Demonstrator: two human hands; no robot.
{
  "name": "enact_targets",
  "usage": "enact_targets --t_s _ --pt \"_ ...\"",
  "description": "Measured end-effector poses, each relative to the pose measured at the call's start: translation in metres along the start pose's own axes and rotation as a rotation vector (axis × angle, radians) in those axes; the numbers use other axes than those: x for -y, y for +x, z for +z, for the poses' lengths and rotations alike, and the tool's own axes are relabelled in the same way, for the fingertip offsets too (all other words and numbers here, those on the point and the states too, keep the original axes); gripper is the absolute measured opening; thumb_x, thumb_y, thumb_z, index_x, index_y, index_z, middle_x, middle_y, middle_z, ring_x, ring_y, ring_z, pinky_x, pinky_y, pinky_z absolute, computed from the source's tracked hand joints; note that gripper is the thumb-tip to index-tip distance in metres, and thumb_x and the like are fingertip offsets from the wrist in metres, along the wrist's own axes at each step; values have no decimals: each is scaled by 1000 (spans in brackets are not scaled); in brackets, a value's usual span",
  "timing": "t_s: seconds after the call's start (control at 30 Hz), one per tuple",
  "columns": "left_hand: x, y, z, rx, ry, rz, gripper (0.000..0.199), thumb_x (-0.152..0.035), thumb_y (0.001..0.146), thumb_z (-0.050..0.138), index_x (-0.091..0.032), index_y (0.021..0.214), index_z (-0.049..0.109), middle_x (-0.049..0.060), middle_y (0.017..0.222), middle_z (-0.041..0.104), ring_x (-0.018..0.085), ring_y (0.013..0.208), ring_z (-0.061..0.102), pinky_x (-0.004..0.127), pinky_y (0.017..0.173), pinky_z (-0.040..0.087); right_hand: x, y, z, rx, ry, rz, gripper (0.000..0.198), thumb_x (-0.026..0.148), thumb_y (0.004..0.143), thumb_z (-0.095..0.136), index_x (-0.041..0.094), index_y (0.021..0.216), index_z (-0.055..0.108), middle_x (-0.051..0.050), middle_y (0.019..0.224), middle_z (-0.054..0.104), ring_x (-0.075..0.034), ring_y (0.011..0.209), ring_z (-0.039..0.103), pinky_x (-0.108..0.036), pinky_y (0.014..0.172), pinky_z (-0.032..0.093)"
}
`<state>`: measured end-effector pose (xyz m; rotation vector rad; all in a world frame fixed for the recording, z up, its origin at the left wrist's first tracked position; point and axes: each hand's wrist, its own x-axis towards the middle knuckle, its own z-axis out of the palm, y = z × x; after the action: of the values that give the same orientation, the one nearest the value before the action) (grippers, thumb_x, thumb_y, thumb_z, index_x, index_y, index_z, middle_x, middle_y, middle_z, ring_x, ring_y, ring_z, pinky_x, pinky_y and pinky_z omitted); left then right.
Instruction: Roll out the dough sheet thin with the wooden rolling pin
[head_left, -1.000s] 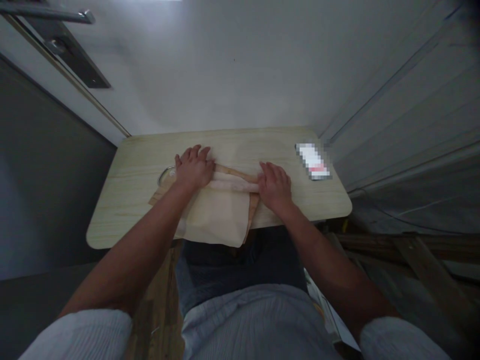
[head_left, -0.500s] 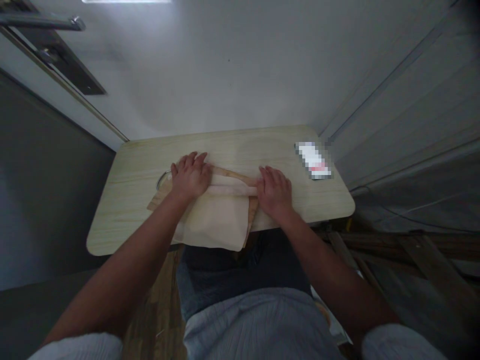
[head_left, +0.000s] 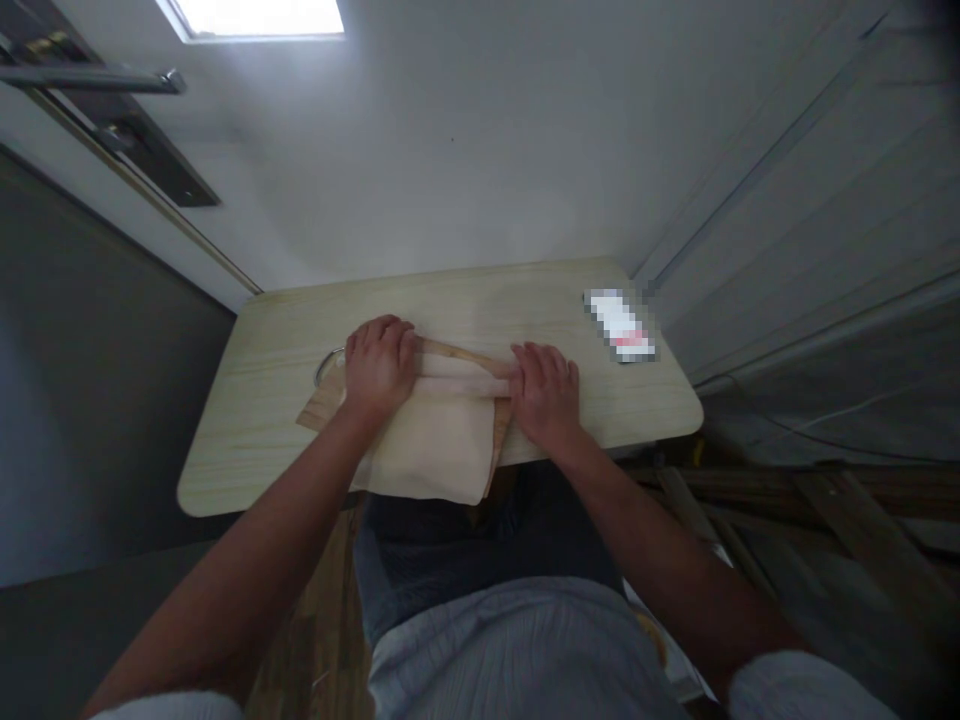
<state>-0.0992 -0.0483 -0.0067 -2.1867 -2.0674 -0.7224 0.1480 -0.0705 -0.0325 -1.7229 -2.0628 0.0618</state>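
**White door [head_left: 480, 190], pale table [head_left: 240, 400]: pale roll [head_left: 461, 386] under two hands**

Background: the door stands beyond the table, its metal handle [head_left: 112, 82] towards eleven o'clock. Positions below are read from the table's centre, with twelve o'clock at the door.

At nine o'clock, a metal ring [head_left: 324, 362] lies partly covered beside a wood-grained piece [head_left: 322, 405], which also shows along the far side and to the right.

The left hand [head_left: 379, 365] is between nine and ten o'clock, palm down, fingers together and bent, tips towards twelve. It covers the roll's left end. Its forearm enters from seven.

The roll lies close to the dial's centre, running roughly nine to three between the hands. Whether it is a separate rod or a turned edge of the cream sheet [head_left: 431, 445] could not be established. The sheet spreads towards six and appears to overhang the near edge. Assessment: sheet thin, light and flexible, liable to crease or slip; roll likely light and firmer, best held near both ends with even pressure.

The right hand [head_left: 544, 393] is at three o'clock, palm down, fingers bent over the roll's right end, tips towards eleven; forearm from five. Undersides are hidden, so how far either hand closes around the roll cannot be told.

Between two and three o'clock, well clear of the sheet, lies a phone-like item [head_left: 620, 325], its face obscured.
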Motion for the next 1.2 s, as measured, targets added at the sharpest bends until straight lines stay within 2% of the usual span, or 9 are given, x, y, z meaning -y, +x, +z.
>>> enact_targets --t_s 0.13,0.27,0.33,0.47,0.57,0.7,0.9,1.03,1.2 --pt "-3 -19 -8 -49 69 -15 46 -43 104 29 -21 119 66 12 133 62 31 128 51 51 111 34 -5 -17 -7 -61 67 -6 45 48 103 41 20 132 61 -13 138 61 -33 132 46 -52 109 29" --pt "-6 -37 -13 -37 76 -64 45 -43 103 30 -20 125 63 13 134 61 32 128 52 52 111 35 -19 -24 -14 -45 185 -97 51 61 89 62 19 119 67 -13 124 68 -31 121 53 -47 107 35" --pt "-4 -47 -13 -34 53 -113 47 -44 102 31 -18 127 62 15 134 61 33 127 53 52 111 36 -24 -27 -17 12 224 -170 47 59 84 70 21 111 70 -11 115 70 -30 114 57 -46 105 37" --pt "4 -61 -13 -73 -52 -226 59 -51 102 25 -12 127 62 19 129 64 34 127 54 54 111 38 -26 -34 -21 89 266 -255 33 49 87 71 22 106 72 -9 106 72 -27 104 60 -44 99 41" --pt "13 -59 -12 -82 -188 -280 66 -54 102 19 -12 124 64 18 128 66 31 127 57 50 113 39 -23 -43 -25 111 261 -264 34 50 87 71 23 107 73 -9 107 72 -28 105 60 -45 98 41" --pt "27 -44 -14 -43 -337 -380 64 -59 100 24 -18 123 67 12 128 68 28 125 59 44 112 42 -24 -58 -32 136 302 -238 36 51 91 66 24 114 72 -8 104 72 -27 99 60 -42 90 44" --pt "44 -16 -15 168 -627 -277 56 -58 95 39 -16 112 71 10 125 71 24 120 63 40 111 43 -39 -62 -40 228 382 -235 34 48 94 63 22 113 71 -7 101 73 -25 95 60 -38 86 45" --pt "49 2 -13 281 -778 -229 50 -55 94 43 -17 111 71 11 123 73 23 116 66 41 108 46 -40 -54 -44 340 261 -290 34 47 93 65 24 117 71 -6 105 73 -24 99 59 -38 87 42" --pt "30 -12 -30 232 -591 -147 48 -54 95 45 -20 119 69 9 127 71 25 121 63 44 110 45 -34 -43 -48 368 152 -316 33 45 94 63 24 119 70 -7 112 71 -24 105 59 -38 89 41"
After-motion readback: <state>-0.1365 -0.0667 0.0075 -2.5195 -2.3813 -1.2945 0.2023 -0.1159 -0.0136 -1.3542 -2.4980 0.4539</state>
